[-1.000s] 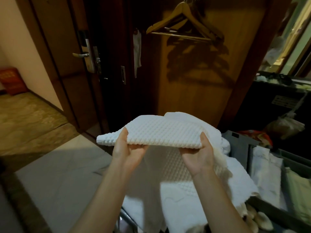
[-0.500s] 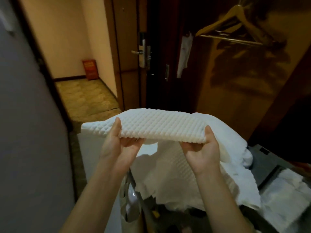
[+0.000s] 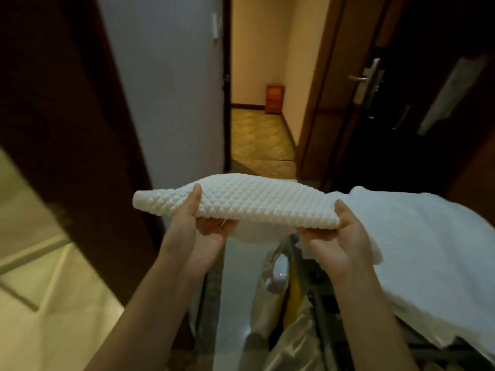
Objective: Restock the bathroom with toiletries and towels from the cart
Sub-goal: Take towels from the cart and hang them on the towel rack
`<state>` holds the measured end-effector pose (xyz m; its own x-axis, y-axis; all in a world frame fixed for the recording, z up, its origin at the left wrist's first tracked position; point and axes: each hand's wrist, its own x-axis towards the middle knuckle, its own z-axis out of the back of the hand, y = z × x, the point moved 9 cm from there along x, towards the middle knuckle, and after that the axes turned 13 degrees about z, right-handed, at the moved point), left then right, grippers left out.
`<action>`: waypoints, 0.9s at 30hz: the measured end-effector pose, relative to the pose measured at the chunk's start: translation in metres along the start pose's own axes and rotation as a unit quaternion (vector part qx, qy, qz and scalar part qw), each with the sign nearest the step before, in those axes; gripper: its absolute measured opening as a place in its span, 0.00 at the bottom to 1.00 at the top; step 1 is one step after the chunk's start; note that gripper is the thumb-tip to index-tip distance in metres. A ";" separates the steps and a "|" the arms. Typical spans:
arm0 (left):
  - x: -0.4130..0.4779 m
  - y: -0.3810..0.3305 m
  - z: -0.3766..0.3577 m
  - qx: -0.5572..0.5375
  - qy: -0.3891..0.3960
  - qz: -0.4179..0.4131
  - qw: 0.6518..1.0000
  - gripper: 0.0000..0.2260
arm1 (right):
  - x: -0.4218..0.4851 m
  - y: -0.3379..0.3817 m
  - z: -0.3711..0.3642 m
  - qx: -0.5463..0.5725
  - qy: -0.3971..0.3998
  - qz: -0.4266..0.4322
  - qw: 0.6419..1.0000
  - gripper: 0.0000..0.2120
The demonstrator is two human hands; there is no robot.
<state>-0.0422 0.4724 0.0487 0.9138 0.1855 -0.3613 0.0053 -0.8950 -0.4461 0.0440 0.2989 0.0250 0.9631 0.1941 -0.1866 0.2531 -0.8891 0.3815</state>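
At the far left, past a dark brown wooden door frame [image 3: 80,135], a bright floor of pale tiles [image 3: 40,303] opens up; I judge this to be the bathroom the towel is bound for, though nothing of its fittings shows.

The left hand [image 3: 199,234] holds the left part of a folded white towel with a raised diamond waffle weave [image 3: 257,202], thumb laid on top and fingers curled underneath. The short rounded end of the towel sticks out past this hand toward the door frame. The towel's long axis runs from side to side, nearly level, in front of the person's chest and above the cart.

The right hand [image 3: 340,236] grips the right end the same way, thumb over and fingers under, so the towel spans the gap between both hands and neither has a free finger.

Just beside the right hand, a loose heap of white linen [image 3: 428,250] lies on the grey metal-framed cart [image 3: 320,311], and the held towel's right end seems to touch or overlap it.

The pale floor lies left of and below the towel, so the left hand is the nearer one and the towel would probably go through the doorway short end first.
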 end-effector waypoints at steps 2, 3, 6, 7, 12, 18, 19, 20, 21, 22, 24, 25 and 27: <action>-0.017 -0.020 0.025 -0.024 -0.034 -0.019 0.999 0.09 | -0.009 -0.031 -0.005 -0.012 -0.020 -0.056 0.998 0.26; -0.024 -0.030 0.037 -0.029 -0.047 -0.028 0.998 0.12 | -0.013 -0.047 -0.008 -0.019 -0.025 -0.083 0.996 0.26; -0.045 -0.060 0.071 -0.029 -0.073 -0.053 0.996 0.23 | -0.030 -0.095 -0.020 -0.044 -0.021 -0.148 0.988 0.26; -0.052 -0.069 0.084 -0.028 -0.080 -0.058 0.995 0.25 | -0.035 -0.112 -0.024 -0.048 -0.018 -0.166 0.985 0.27; -0.090 -0.123 0.159 -0.076 -0.154 -0.063 0.983 0.26 | -0.060 -0.204 -0.045 -0.095 -0.013 -0.230 0.969 0.26; -0.146 -0.218 0.243 -0.074 -0.175 -0.054 0.980 0.21 | -0.105 -0.346 -0.074 -0.133 0.036 -0.339 0.931 0.24; -0.156 -0.235 0.258 -0.070 -0.187 -0.062 0.978 0.21 | -0.113 -0.371 -0.080 -0.131 0.042 -0.357 0.924 0.24; -0.166 -0.252 0.273 -0.074 -0.197 -0.075 0.975 0.20 | -0.119 -0.396 -0.086 -0.130 0.044 -0.370 0.919 0.24; -0.175 -0.269 0.287 -0.083 -0.206 -0.088 0.971 0.20 | -0.125 -0.420 -0.093 -0.129 0.043 -0.379 0.915 0.23; -0.184 -0.285 0.300 -0.092 -0.216 -0.101 0.967 0.19 | -0.132 -0.444 -0.099 -0.127 0.044 -0.388 0.912 0.23; -0.201 -0.314 0.325 -0.107 -0.233 -0.124 0.959 0.17 | -0.146 -0.490 -0.111 -0.122 0.051 -0.410 0.902 0.23; -0.210 -0.327 0.337 -0.114 -0.240 -0.134 0.955 0.16 | -0.152 -0.509 -0.118 -0.121 0.059 -0.421 0.897 0.23; -0.225 -0.350 0.358 -0.126 -0.254 -0.146 0.948 0.15 | -0.162 -0.543 -0.130 -0.130 0.067 -0.438 0.887 0.23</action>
<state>-0.3952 0.8887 -0.0069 0.5463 0.5534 -0.6287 0.3826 -0.8326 -0.4005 -0.2375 0.8039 -0.0338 0.3853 0.8261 -0.4112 0.9052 -0.2518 0.3424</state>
